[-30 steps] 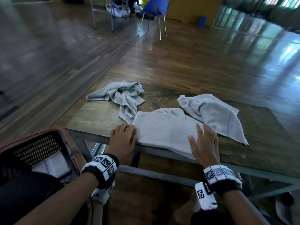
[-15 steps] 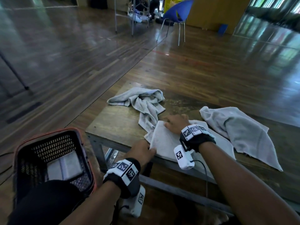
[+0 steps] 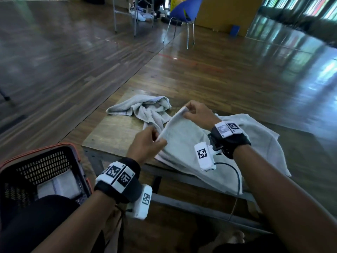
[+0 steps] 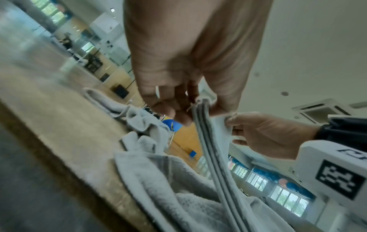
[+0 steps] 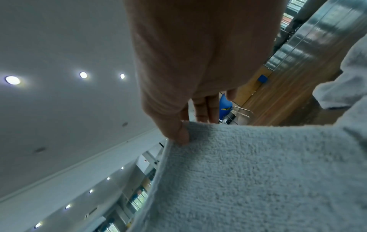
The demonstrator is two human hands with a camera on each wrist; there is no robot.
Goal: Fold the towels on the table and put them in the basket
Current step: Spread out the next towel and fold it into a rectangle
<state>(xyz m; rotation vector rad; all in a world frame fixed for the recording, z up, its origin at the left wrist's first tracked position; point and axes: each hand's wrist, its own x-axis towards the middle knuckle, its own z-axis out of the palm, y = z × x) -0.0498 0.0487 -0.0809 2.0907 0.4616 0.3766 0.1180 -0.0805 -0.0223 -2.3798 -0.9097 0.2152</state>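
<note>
Folded towel point(image 3: 182, 143): grey terry cloth, in several layers, its left edge lifted off the table point(image 3: 113, 132) and the rest draped down over the near edge. The left wrist view shows the stacked layer edges running down from the fingers.

Left hand point(image 3: 146, 143): grasping the near corner of the lifted edge, thumb and fingers pinched around the layers.

Right hand point(image 3: 197, 114): grasping the far corner of the same edge, thumb on top of the cloth, fingers behind it. The edge runs taut between the two hands.

Crumpled towel point(image 3: 144, 108): grey, bunched in a heap on the far left part of the table, with a dark checked trim along one hem. It lies just beside the lifted towel; whether they touch cannot be told.

Third towel point(image 3: 262, 136): grey, spread loosely on the right part of the table, behind the right wrist, partly under the lifted towel.

Basket point(image 3: 54, 157): black perforated plastic with an orange rim, on the floor to the near left of the table. A folded white towel point(image 3: 60, 185) lies inside.

Blue chair point(image 3: 184, 13): metal legs, far across the wooden floor point(image 3: 237, 70).
</note>
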